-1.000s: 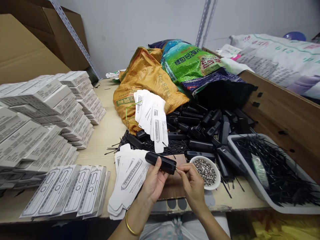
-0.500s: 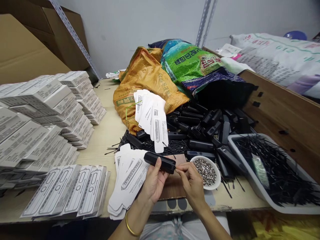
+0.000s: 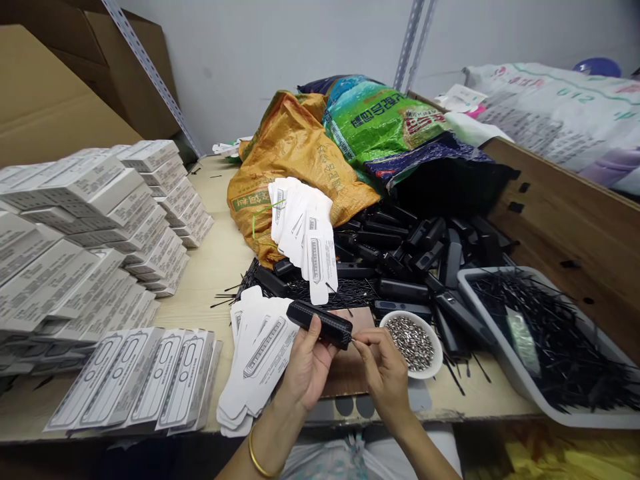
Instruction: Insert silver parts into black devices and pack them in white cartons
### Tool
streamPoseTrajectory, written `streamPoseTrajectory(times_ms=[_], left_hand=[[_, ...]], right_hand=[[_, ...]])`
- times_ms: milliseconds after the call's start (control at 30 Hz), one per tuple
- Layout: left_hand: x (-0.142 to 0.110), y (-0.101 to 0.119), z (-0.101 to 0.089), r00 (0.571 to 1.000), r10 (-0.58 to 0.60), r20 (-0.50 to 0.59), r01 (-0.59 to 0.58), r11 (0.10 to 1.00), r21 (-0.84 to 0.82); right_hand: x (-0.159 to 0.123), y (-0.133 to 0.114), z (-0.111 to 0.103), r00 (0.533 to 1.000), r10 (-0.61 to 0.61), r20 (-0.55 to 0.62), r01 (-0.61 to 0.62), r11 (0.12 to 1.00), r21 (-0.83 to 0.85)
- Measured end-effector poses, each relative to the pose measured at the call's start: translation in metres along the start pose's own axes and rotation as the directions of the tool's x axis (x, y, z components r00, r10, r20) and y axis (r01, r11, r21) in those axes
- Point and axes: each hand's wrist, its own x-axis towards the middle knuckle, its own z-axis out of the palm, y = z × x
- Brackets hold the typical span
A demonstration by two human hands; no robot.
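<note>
My left hand (image 3: 311,373) is wrapped round one end of an oblong black plastic device (image 3: 320,323) with a textured surface. It is held tilted above a brown board (image 3: 350,377). At the device's right end, the thumb and fingertips of my right hand (image 3: 383,360) are pinched together. A tiny shiny bit shows between them, too small to name. Right beside that hand stands a white bowl (image 3: 436,363) full of small metal parts (image 3: 410,342). Flat printed carton blanks (image 3: 260,353) lie in a fanned stack left of my left hand.
Behind are more carton blanks (image 3: 305,230), a heap of black devices (image 3: 400,287), an orange sack (image 3: 280,160) and a green sack (image 3: 380,120). A white tub (image 3: 473,303) of black strips stands at right, before a wooden board (image 3: 565,233). Packed white boxes (image 3: 125,220) are piled left.
Both hands stay nearly in place, my right fingertips still at the device's end. The view has shifted very slightly; nothing else has visibly moved.
</note>
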Motion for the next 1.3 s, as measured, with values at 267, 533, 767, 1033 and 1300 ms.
streamPoseTrajectory(times_ms=[267,533,767,1033,1300], left_hand=[[-0.002,-0.006,0.005,0.999,0.006,-0.039,-0.008,0.999,-0.038],[-0.015,0.012,0.006,0.974,0.174,0.146,-0.204,0.952,0.229],[0.014,-0.015,-0.019,0.956,0.244,0.161,-0.292,0.767,0.572],[0.031,-0.010,-0.011,0.969,0.176,0.176,-0.246,0.779,0.576],[0.021,-0.008,-0.022,0.918,0.288,0.272,-0.355,0.292,0.888]], right_hand=[[0.003,-0.004,-0.003,0.984,-0.169,0.048,0.173,0.980,-0.094],[0.006,0.002,-0.015,0.992,0.037,0.122,-0.027,0.996,-0.080],[0.007,0.021,-0.046,0.965,0.255,-0.057,-0.259,0.960,-0.109],[0.016,0.020,-0.047,0.957,0.290,-0.017,-0.289,0.944,-0.159],[0.034,0.022,-0.019,0.969,0.152,0.197,-0.101,0.964,-0.247]])
